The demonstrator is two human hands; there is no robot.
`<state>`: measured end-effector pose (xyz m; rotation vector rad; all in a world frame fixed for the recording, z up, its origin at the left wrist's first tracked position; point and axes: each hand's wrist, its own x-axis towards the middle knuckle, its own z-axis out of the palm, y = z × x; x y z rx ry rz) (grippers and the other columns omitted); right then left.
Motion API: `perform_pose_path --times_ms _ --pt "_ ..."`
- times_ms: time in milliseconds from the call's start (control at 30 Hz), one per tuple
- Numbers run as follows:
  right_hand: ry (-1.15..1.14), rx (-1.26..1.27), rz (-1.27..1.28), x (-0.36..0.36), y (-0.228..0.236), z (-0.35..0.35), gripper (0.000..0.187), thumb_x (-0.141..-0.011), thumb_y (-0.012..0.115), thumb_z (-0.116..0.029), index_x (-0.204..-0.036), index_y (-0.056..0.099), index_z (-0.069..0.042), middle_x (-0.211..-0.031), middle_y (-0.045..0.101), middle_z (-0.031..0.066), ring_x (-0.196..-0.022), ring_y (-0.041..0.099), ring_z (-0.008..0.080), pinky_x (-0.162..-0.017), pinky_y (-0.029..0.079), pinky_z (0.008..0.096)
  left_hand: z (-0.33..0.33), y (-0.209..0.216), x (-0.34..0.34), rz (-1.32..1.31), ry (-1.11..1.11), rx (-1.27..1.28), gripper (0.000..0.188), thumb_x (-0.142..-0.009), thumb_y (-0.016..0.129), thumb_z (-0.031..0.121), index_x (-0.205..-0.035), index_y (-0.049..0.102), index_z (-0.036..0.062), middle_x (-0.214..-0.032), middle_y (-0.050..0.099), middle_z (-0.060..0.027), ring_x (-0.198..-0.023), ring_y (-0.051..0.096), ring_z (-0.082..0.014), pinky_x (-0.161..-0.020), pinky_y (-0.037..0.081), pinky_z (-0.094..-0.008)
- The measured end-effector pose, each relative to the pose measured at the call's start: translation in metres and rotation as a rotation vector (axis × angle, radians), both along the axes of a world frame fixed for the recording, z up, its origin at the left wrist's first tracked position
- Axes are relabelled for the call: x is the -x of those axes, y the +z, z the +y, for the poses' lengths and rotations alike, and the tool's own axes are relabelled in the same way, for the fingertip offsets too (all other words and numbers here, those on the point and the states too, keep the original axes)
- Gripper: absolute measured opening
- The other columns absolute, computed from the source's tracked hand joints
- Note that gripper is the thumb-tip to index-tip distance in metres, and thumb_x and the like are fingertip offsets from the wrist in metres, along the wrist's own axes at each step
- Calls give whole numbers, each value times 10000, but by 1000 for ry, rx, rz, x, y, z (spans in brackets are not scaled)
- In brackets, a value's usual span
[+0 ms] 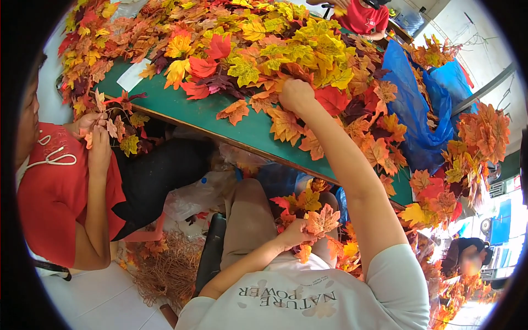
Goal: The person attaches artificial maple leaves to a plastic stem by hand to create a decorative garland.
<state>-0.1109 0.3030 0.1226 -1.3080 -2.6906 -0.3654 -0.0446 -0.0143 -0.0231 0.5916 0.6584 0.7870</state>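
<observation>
My left hand (295, 234) is closed over my lap on an artificial maple leaf garland. A peach-orange leaf (323, 221) of it sticks out beside the fingers, and red and yellow leaves (308, 200) hang around it. My right arm is stretched over the green table (236, 129). My right hand (297, 96) is curled at the near edge of the leaf pile (264, 33); its fingertips are hidden, so what they grip does not show. Orange leaves (285, 124) lie just below that hand, and a red leaf (331, 100) lies to its right.
A person in red (71, 203) sits at my left, handling a leaf strand (113, 125). Another person (366, 16) sits across the table. Blue plastic bags (410, 93) lie at the right end. A brown tangle of stems (165, 269) lies on the floor.
</observation>
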Motion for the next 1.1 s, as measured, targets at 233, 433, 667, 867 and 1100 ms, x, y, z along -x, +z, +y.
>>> perform_pose_path --times_ms 233,433,667,867,1100 --pt "-43 4 105 -13 19 17 131 -779 560 -129 -814 641 -33 -829 661 170 -783 653 317 -666 526 418 7 -8 -2 -43 -26 -20 271 -794 648 -30 -1059 595 -9 -974 642 -84 -803 626 -140 -703 512 -251" --pt "6 532 1228 -58 63 29 152 -864 533 -118 -945 593 -4 -825 626 171 -722 670 304 -614 532 387 15 -5 -4 -51 -39 -27 287 -802 642 -24 -1083 587 -5 -992 643 -85 -825 636 -146 -697 521 -245" --pt "38 1196 2202 -116 95 28 350 -994 339 -237 -1181 355 59 -1074 591 206 -878 652 323 -673 600 347 7 12 -15 -67 -55 30 240 -812 653 28 -1044 608 -11 -940 654 -72 -775 615 -115 -661 507 -235" --pt "157 1121 2231 -155 86 16 375 -966 352 -180 -1214 270 90 -1082 575 263 -922 637 333 -689 599 305 -2 15 -21 -93 -77 -4 224 -820 638 63 -1034 618 -2 -940 648 -53 -769 605 -96 -651 474 -203" --pt "386 1005 2218 -221 117 -99 314 -960 454 -243 -1154 459 3 -1117 607 180 -855 664 245 -597 564 246 16 5 -35 -296 -139 226 347 -861 494 162 -1178 541 28 -971 637 -87 -682 593 -106 -497 439 -191"
